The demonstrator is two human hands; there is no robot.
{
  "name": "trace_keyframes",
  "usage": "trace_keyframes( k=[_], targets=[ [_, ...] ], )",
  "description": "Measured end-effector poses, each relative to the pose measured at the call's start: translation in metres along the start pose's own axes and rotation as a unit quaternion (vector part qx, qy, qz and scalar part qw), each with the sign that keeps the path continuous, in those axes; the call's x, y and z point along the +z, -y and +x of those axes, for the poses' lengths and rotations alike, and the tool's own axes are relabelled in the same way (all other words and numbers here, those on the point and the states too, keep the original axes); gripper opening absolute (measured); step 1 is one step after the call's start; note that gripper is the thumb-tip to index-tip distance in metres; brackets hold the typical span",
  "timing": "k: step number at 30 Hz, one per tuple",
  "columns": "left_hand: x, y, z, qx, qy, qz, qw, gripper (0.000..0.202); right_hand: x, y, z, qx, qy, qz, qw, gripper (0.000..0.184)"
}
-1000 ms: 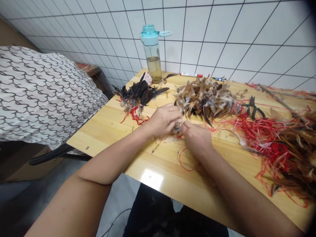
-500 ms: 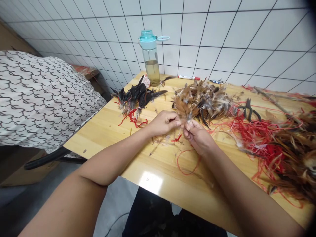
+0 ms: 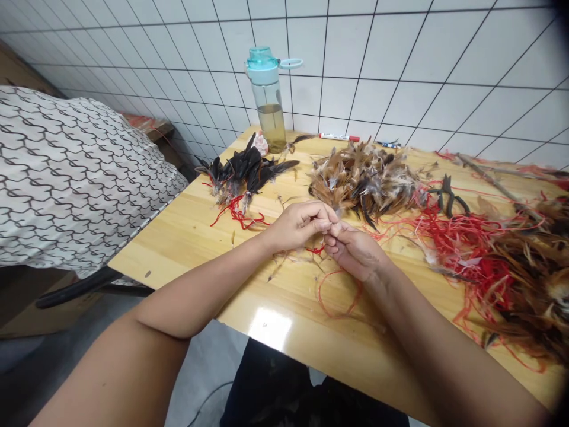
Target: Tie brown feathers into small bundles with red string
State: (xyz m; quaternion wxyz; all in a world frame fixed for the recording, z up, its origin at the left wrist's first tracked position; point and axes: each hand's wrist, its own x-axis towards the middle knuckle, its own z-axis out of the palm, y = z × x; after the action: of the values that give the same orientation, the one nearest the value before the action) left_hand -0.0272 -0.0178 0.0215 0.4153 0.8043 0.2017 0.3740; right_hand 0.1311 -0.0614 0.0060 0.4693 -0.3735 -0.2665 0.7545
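Note:
My left hand (image 3: 302,224) and my right hand (image 3: 351,246) meet over the middle of the table, fingertips pinched together. Pale fluff at the base of some brown feathers (image 3: 338,211) shows just above the right fingertips; the feathers blend into the pile behind. What the left thumb and finger pinch is too small to make out. Right behind the hands lies a pile of brown and pale feathers (image 3: 377,175). Under them is a short red string piece (image 3: 315,249), and nearer me a loop of thin red string (image 3: 320,296).
Black feather bunches with red ties (image 3: 246,172) lie left. Behind stands a water bottle (image 3: 270,112); a red marker (image 3: 338,137) lies by the wall. On the right are pliers (image 3: 447,196), tangled red string (image 3: 462,237) and more brown feathers (image 3: 533,296). Patterned cloth (image 3: 89,178) hangs left.
My left hand has moved slightly right and its fingers now meet the right fingertips. The brown feathers that fanned above my right fingers are now mostly hidden. The view has shifted slightly.

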Motion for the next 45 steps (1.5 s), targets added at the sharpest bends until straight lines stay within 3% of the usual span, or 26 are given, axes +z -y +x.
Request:
trace_keyframes(
  k=[4,12,20,24,30,45],
  targets=[
    [0.001,0.003,-0.001,-0.073,-0.013,-0.108,0.991,0.029,0.000,-0.002,0.000,0.015,0.012,0.011,1.000,0.017],
    [-0.001,0.001,0.002,-0.096,-0.004,-0.080,0.992,0.032,0.000,-0.009,0.002,0.021,0.028,0.028,0.999,0.018],
    [-0.002,0.003,0.000,-0.130,-0.009,-0.142,0.981,0.030,0.000,-0.005,0.002,0.035,0.036,0.045,0.998,0.017],
    [-0.005,0.002,0.000,-0.119,0.009,-0.153,0.981,0.023,-0.001,-0.004,0.001,0.031,0.043,0.034,0.998,0.016],
    [-0.005,0.003,-0.002,-0.100,0.001,-0.093,0.991,0.018,-0.005,-0.006,0.003,0.026,0.058,0.014,0.998,0.011],
    [-0.012,0.002,0.000,-0.029,0.022,0.003,0.999,0.014,-0.013,-0.007,0.002,0.014,0.108,-0.028,0.994,0.019]
  ],
)
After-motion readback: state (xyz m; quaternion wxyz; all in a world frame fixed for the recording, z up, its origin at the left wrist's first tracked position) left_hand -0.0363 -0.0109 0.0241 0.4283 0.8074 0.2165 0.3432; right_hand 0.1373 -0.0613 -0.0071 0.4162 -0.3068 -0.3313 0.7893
